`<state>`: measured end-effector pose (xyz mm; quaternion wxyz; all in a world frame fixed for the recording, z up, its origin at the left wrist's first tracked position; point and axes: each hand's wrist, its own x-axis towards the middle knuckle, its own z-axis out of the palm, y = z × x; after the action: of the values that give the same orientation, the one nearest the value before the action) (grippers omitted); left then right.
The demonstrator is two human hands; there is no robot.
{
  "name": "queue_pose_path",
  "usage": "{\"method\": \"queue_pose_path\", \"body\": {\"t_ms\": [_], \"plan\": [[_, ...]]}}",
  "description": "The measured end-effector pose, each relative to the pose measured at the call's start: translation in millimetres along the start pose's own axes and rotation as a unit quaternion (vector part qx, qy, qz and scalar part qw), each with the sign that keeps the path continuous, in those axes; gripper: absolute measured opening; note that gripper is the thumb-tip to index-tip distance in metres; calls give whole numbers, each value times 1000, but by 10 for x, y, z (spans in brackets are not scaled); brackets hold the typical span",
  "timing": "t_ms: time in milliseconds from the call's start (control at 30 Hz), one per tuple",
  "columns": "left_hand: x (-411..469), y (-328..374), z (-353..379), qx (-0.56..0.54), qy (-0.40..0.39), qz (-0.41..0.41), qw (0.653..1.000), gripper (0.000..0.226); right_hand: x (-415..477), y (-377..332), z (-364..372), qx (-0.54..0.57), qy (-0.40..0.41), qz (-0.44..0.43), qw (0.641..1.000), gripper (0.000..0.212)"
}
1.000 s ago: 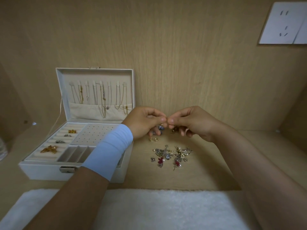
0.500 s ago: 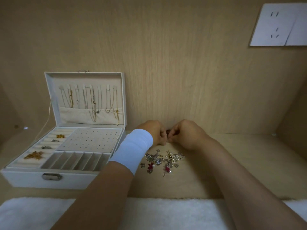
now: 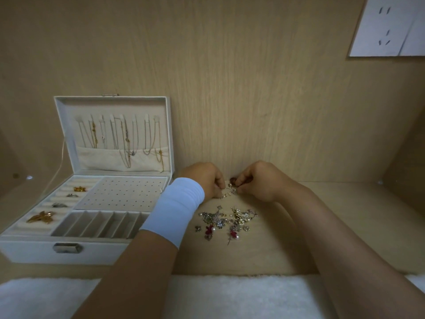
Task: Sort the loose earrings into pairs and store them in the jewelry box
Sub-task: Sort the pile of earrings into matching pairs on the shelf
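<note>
Wristband (image 3: pixel 174 210) hides jewelry box (image 3: pixel 34 249) corner (lid open).

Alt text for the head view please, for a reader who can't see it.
The left hand and right hand pinch small earrings low over a wooden shelf, just behind a loose earring pile. An open white jewelry box sits to the left, necklaces hanging in its lid.

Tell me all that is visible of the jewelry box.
The jewelry box is white, rectangular, standing open on the wooden shelf, lid upright. Necklaces hang inside the lid above a pocket. The base has ring rolls holding gold and silver pieces, a perforated panel, narrow slots, and a metal clasp in front.
</note>
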<state>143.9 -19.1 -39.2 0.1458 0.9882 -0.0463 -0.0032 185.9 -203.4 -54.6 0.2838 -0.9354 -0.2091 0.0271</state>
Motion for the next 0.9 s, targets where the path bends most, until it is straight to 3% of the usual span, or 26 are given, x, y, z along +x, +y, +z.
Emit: {"method": "queue_pose_path", "body": {"t_ms": [200, 533, 600, 733, 900], "plan": [[-12, 38, 51, 43, 30, 7, 999, 13, -33, -71, 105, -39, 14, -2, 999, 5], [-58, 20, -57, -23, 35, 14, 999, 20, -33, -54, 72, -13, 37, 3, 999, 19], [-111, -2, -131, -34, 38, 16, 999, 20, -46, -84, 69, -24, 27, 4, 999, 14], [-263, -24, -198, -43, 10, 17, 999, 19, -86, -154, 135, -38, -18, -12, 999, 13], [-460, -12, -139, -39, -21, 23, 999, 16, -166, -226, -64, 5, 34, -32, 999, 16]]}}
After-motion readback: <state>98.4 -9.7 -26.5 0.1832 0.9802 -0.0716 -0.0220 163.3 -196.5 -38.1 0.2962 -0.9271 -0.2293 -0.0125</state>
